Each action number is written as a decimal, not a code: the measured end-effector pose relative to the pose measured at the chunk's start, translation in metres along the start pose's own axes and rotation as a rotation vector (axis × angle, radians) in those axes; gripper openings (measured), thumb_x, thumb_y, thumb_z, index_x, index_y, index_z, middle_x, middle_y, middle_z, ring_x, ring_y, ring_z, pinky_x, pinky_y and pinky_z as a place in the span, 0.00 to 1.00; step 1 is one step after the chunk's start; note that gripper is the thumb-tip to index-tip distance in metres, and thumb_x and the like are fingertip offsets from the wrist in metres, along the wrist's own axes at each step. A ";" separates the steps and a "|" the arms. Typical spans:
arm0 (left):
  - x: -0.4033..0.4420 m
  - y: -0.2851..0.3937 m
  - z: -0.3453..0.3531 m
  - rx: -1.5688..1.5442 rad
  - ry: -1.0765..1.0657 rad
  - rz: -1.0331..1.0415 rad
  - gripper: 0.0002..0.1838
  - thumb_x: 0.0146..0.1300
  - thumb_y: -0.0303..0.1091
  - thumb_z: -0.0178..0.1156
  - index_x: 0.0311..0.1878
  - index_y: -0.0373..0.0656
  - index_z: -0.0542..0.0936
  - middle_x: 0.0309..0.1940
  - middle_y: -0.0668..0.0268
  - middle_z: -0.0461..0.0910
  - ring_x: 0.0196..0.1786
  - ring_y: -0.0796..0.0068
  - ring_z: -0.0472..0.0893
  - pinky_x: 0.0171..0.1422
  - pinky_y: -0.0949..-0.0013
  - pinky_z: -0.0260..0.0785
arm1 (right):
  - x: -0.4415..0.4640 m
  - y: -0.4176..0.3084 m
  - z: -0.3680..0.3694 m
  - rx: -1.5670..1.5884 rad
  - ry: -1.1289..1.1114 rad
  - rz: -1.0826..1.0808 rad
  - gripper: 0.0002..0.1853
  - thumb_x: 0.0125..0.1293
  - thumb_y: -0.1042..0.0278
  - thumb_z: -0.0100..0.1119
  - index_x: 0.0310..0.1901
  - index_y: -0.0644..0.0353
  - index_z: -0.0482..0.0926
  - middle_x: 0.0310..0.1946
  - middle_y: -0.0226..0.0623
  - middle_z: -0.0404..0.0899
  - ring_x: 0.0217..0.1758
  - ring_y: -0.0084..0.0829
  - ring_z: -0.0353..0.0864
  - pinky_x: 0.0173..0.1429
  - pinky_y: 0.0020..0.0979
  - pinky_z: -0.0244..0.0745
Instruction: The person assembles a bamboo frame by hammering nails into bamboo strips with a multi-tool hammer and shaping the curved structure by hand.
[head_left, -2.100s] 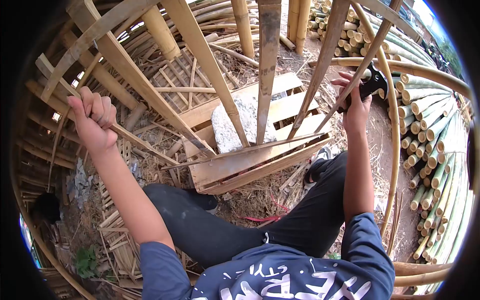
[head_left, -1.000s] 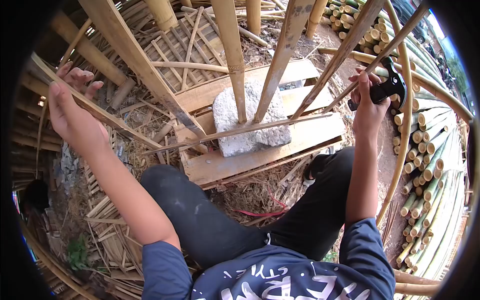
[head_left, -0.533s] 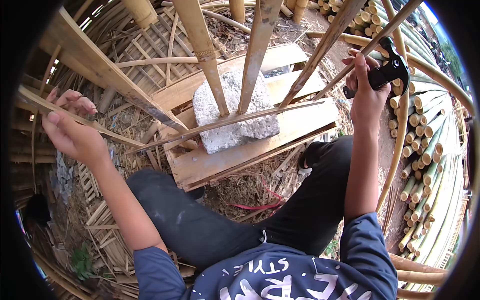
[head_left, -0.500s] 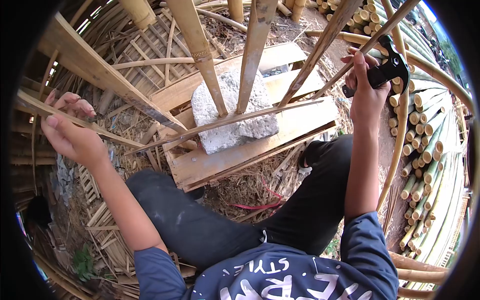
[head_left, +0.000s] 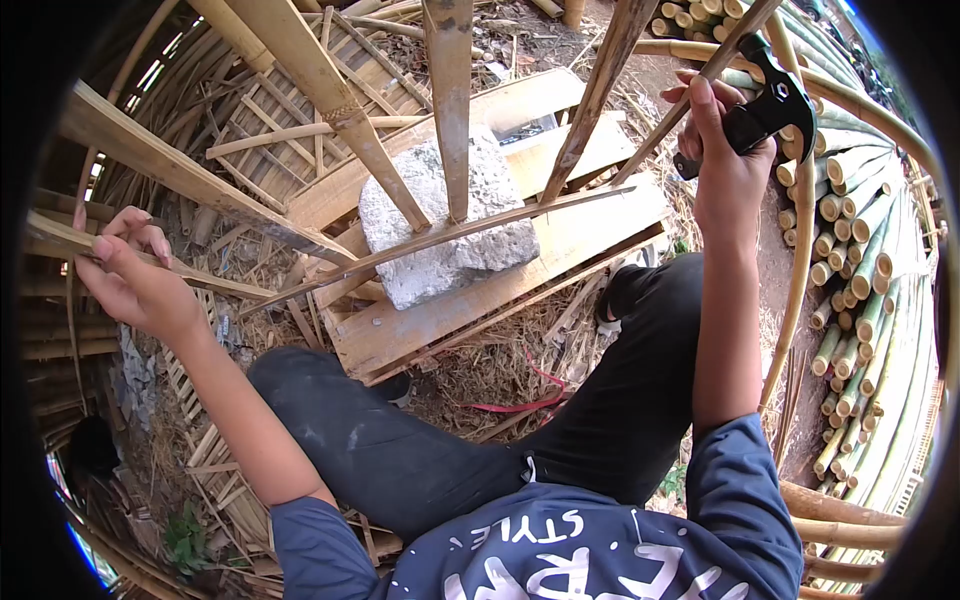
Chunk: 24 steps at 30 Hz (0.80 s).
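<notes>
A bamboo frame of several flat slats fans out before me, its slats joined to a thin cross strip (head_left: pixel 450 236). My left hand (head_left: pixel 135 268) grips the leftmost bamboo slat (head_left: pixel 215 283), thumb on its near side. In my right hand (head_left: pixel 730 150) is a black claw hammer (head_left: pixel 768 115), head up and to the right; the fingers also touch the rightmost bamboo slat (head_left: pixel 655 137). Beneath the cross strip, a rough pale stone block (head_left: pixel 450 265) rests on a low wooden platform (head_left: pixel 590 238).
Cut bamboo poles (head_left: pixel 865 260) are stacked along the right. A curved bamboo pole (head_left: pixel 795 230) stands beside my right arm. Woven bamboo panels (head_left: pixel 300 110) lie behind the platform at the left. A red ribbon (head_left: pixel 515 407) lies on the straw-covered ground between my legs.
Both hands have shifted the bamboo frame, and its slats now lean further left over the stone. My left hand went from a raised fist to a grip lower on the slat. The hammer stays in my right hand.
</notes>
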<state>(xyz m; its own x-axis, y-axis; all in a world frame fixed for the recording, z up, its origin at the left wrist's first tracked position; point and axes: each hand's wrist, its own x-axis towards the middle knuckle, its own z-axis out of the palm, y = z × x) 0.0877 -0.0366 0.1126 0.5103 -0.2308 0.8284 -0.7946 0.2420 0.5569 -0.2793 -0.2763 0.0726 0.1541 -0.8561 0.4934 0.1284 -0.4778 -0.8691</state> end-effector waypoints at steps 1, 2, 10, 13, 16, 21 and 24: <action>0.000 0.000 0.000 -0.021 0.008 -0.020 0.29 0.80 0.51 0.48 0.69 0.36 0.64 0.34 0.63 0.76 0.24 0.84 0.66 0.26 0.79 0.55 | 0.000 -0.001 -0.001 0.002 -0.005 0.002 0.16 0.74 0.65 0.62 0.52 0.73 0.82 0.32 0.36 0.84 0.23 0.11 0.64 0.28 0.18 0.58; 0.000 0.000 0.000 -0.042 0.016 -0.040 0.28 0.80 0.50 0.49 0.69 0.36 0.64 0.32 0.64 0.74 0.23 0.85 0.64 0.26 0.79 0.54 | 0.000 -0.001 -0.001 0.004 -0.011 0.004 0.16 0.74 0.65 0.62 0.52 0.73 0.81 0.32 0.36 0.84 0.23 0.11 0.65 0.28 0.18 0.58; -0.001 0.003 -0.002 -0.059 -0.008 -0.084 0.25 0.79 0.45 0.51 0.69 0.39 0.63 0.31 0.67 0.69 0.25 0.85 0.62 0.27 0.78 0.53 | -0.001 -0.001 0.000 0.005 -0.014 -0.004 0.16 0.74 0.65 0.62 0.52 0.73 0.81 0.29 0.34 0.82 0.22 0.11 0.64 0.28 0.19 0.57; -0.001 0.003 -0.002 -0.058 -0.008 -0.084 0.25 0.79 0.44 0.51 0.69 0.39 0.63 0.30 0.67 0.69 0.25 0.86 0.62 0.27 0.79 0.52 | -0.001 -0.002 0.001 -0.001 -0.007 -0.004 0.16 0.74 0.65 0.62 0.51 0.73 0.82 0.28 0.33 0.82 0.22 0.11 0.64 0.28 0.19 0.57; -0.001 0.003 -0.002 -0.057 -0.008 -0.088 0.24 0.80 0.43 0.51 0.69 0.39 0.63 0.29 0.68 0.69 0.25 0.86 0.62 0.27 0.79 0.52 | -0.001 -0.001 0.001 -0.003 -0.009 -0.013 0.16 0.74 0.66 0.61 0.51 0.73 0.82 0.29 0.33 0.82 0.22 0.11 0.64 0.28 0.19 0.57; -0.001 0.004 -0.001 -0.035 0.000 -0.097 0.23 0.80 0.42 0.50 0.69 0.39 0.63 0.28 0.68 0.68 0.25 0.86 0.61 0.27 0.78 0.53 | 0.000 0.002 0.000 0.015 -0.010 -0.015 0.16 0.74 0.65 0.61 0.51 0.73 0.82 0.31 0.36 0.83 0.22 0.12 0.64 0.28 0.19 0.58; -0.001 0.005 0.003 -0.036 0.023 -0.088 0.22 0.80 0.41 0.51 0.67 0.37 0.65 0.27 0.68 0.68 0.23 0.87 0.59 0.25 0.79 0.49 | 0.000 0.003 -0.001 0.023 -0.016 -0.013 0.16 0.74 0.65 0.61 0.52 0.73 0.82 0.32 0.37 0.84 0.22 0.12 0.65 0.28 0.19 0.58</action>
<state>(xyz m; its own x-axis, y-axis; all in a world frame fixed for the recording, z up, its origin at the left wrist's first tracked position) 0.0821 -0.0381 0.1143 0.5856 -0.2315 0.7768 -0.7340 0.2551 0.6294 -0.2798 -0.2784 0.0701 0.1679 -0.8465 0.5052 0.1532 -0.4838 -0.8616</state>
